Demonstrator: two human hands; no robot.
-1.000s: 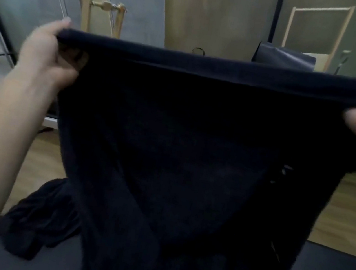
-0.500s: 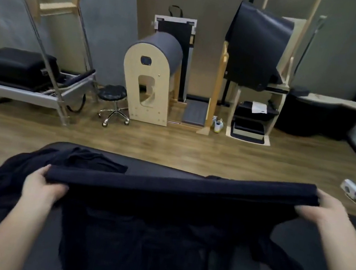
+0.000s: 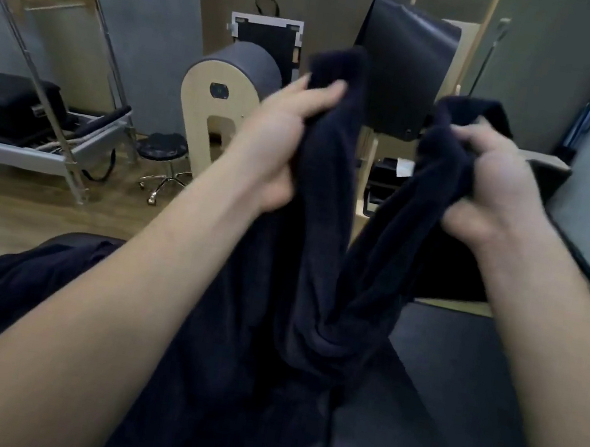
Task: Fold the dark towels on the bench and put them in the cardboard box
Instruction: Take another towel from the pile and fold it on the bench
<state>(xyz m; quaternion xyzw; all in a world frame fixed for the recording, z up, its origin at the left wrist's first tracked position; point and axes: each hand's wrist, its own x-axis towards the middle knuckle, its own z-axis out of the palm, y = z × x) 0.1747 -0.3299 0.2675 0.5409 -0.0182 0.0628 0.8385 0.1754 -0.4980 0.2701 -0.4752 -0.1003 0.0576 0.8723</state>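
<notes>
Dim, even light is filling the view, throwing only soft shadows. Motion blur is smearing the left hand (image 3: pixel 282 141) and right hand (image 3: pixel 490 183). The wide lens is bending lines near the edges; the dark towel (image 3: pixel 324 197) is losing detail.

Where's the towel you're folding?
Head view, centre: the towel hangs between the left hand and right hand, both gripping it, its bottom drooping onto the black bench.

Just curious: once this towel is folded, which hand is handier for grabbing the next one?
Probably the left hand. The heap of towels lies on the left side of the bench, beneath that forearm; the right hand is farther from it. Both grip the towel.
</notes>
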